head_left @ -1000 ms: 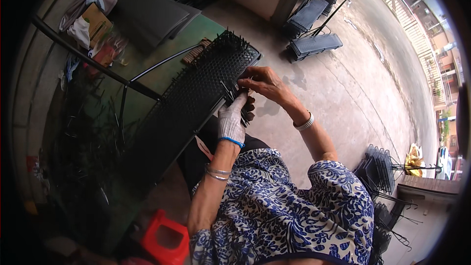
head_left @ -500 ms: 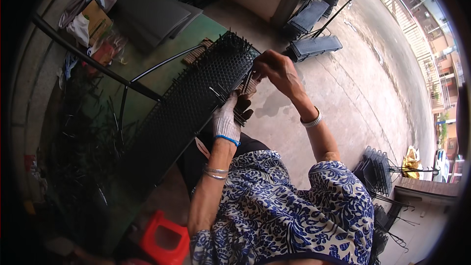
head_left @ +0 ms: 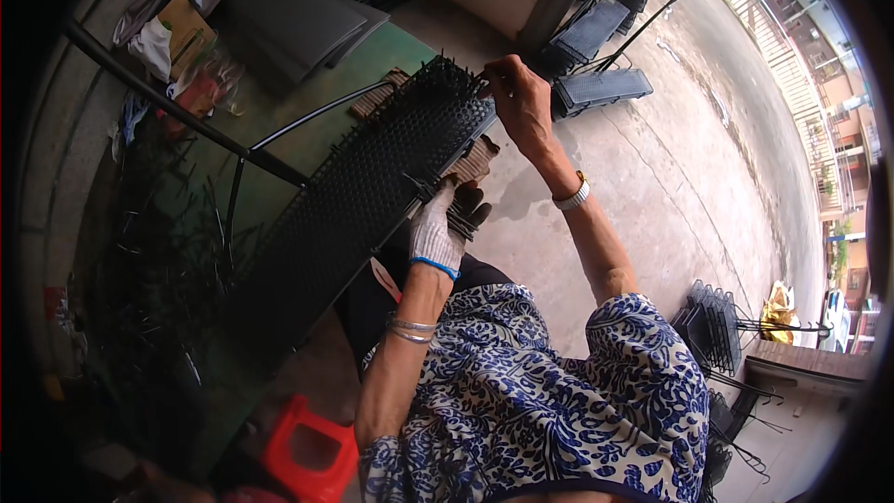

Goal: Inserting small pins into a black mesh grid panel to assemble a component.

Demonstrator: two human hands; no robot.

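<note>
A long black mesh panel [head_left: 363,154] on a dark frame lies slantwise across the green table, thin black ends bristling along its far edges. My left hand [head_left: 440,224], in a whitish knit glove with dark fingers, is by the panel's near long edge. Its fingers are closed round a bundle of thin black strips [head_left: 460,224] resembling cable ties. My bare right hand [head_left: 521,102] is at the panel's far right corner, thumb and fingers pinched against the edge; what they pinch is too small to make out. A piece of ribbed brown cardboard [head_left: 473,160] shows between the hands.
Black tubes [head_left: 186,102] cross the table's left side above scattered black strips. Dark flat sheets [head_left: 289,23] lie at the back. A red stool [head_left: 312,452] stands below. Mesh racks [head_left: 605,86] rest on the concrete floor, and more racks [head_left: 712,321] stand at right.
My right hand has moved up and away from the left hand to the panel's far right corner. The left hand has shifted slightly downward and still holds the bundle.
</note>
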